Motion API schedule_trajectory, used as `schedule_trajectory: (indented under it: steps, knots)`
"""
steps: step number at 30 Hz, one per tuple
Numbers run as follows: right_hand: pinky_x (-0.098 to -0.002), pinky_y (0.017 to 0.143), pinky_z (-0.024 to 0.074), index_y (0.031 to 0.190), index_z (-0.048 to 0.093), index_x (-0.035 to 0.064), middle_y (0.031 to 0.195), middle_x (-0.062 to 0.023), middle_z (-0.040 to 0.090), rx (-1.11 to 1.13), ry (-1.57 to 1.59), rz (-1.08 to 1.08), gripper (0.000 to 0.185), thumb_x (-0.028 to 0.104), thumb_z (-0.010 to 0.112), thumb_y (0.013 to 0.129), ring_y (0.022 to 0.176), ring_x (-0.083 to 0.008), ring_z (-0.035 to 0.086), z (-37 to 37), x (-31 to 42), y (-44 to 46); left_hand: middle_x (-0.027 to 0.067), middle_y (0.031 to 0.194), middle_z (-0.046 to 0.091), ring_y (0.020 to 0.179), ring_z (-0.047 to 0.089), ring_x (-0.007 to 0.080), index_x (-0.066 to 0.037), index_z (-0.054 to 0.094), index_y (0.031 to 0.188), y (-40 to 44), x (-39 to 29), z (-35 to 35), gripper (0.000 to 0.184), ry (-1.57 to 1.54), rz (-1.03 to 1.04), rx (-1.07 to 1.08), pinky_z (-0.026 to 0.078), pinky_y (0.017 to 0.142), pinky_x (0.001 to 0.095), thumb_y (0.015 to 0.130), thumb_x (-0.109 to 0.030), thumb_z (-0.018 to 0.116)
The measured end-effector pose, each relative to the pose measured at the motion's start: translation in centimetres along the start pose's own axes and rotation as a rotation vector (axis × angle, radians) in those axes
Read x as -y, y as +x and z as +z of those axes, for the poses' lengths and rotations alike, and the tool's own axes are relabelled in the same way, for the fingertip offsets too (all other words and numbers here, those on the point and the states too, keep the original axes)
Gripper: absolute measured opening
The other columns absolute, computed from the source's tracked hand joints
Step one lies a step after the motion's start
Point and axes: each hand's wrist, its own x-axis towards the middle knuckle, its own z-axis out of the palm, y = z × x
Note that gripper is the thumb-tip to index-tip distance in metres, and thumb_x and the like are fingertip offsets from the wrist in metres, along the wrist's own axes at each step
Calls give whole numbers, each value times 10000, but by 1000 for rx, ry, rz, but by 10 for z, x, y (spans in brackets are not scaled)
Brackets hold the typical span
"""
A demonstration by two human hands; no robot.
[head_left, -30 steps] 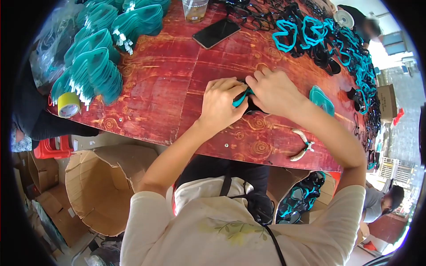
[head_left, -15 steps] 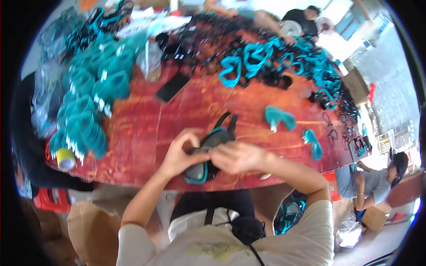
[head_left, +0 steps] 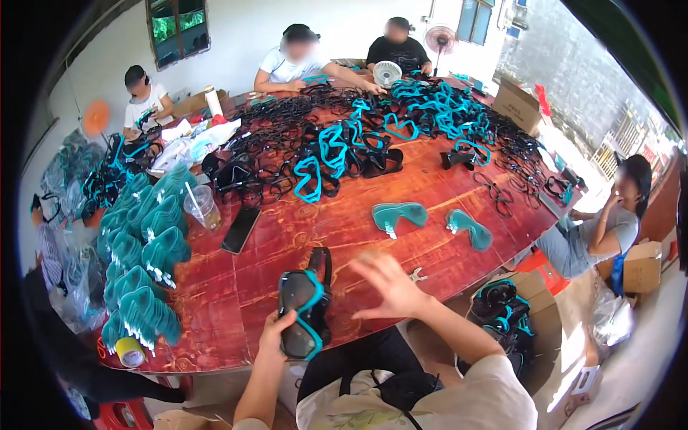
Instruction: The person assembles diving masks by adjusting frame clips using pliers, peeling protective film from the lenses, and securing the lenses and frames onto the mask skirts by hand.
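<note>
On the desk, stacks of lenses line the left, a tape roll at their near end. Right of the stacks stand a cup and, just beside it, a phone. Frames and straps spread across the far side. Two separate lenses lie right, beyond the right hand. Below the near right edge, a carton contains masks.

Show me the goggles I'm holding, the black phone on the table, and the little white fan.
Goggles [head_left: 296, 295]: head view, on the dark lens.
Black phone [head_left: 241, 230]: head view, on its screen.
White fan [head_left: 387, 74]: head view, on its round grille.
</note>
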Motion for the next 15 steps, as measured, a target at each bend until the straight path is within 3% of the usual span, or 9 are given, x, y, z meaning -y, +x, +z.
schedule_trajectory:
  steps: [2, 3, 5, 9, 10, 12, 15]
  knots:
    - [-501, 1048, 353, 1443, 358, 54, 1373, -194, 430, 50, -151, 194, 1036, 536, 816, 648, 1286, -398, 396, 4, -11, -31, 119, 987, 699, 815, 701, 230, 10, 596, 1163, -8, -4, 8, 389, -208, 66, -67, 577, 737, 352, 869, -230, 679]
    - [-497, 1032, 362, 1443, 356, 54, 1357, -189, 441, 98, -196, 187, 1018, 534, 803, 664, 1264, -390, 412, 11, -16, -42, 126, 1147, 662, 1002, 657, 284, -17, 557, 1254, -7, -8, 5, 425, -259, 91, 67, 514, 915, 410, 931, -292, 589]
    - [-489, 1001, 381, 1443, 353, 54, 1326, -180, 461, 199, -282, 177, 983, 532, 778, 696, 1220, -374, 446, 25, -22, -59, 120, 1139, 667, 989, 662, 270, -23, 559, 1255, -3, -11, 17, 413, -372, 141, 36, 518, 903, 401, 949, -299, 565]
    - [-450, 862, 404, 1377, 454, 65, 1137, -150, 531, 183, -138, 138, 751, 440, 719, 782, 1040, -326, 506, 31, -35, -55, 106, 1052, 685, 905, 681, 231, -23, 584, 1195, -3, -11, 17, 352, -360, 140, -21, 542, 825, 358, 936, -261, 600]
    - [-430, 831, 428, 1201, 590, 70, 1089, -123, 561, 104, -152, 86, 564, 394, 744, 766, 1002, -310, 537, 30, -32, -53, 90, 1023, 686, 877, 684, 207, -18, 578, 1191, -4, -10, 13, 340, -283, 130, -62, 547, 798, 339, 925, -226, 618]
    - [-397, 710, 463, 906, 667, 78, 908, -85, 602, -42, -93, 18, 295, 315, 759, 759, 836, -284, 587, 41, -44, -61, 75, 925, 683, 789, 684, 180, -2, 599, 1122, -19, -17, 23, 323, -152, 136, -115, 555, 746, 310, 861, -171, 688]
    - [-346, 592, 454, 711, 634, 63, 722, -65, 594, -120, -52, 120, 220, 238, 746, 784, 663, -248, 584, 49, -54, -64, 91, 881, 678, 716, 682, 185, 14, 612, 1070, -29, -16, 29, 313, -80, 195, -186, 571, 662, 313, 811, -123, 721]
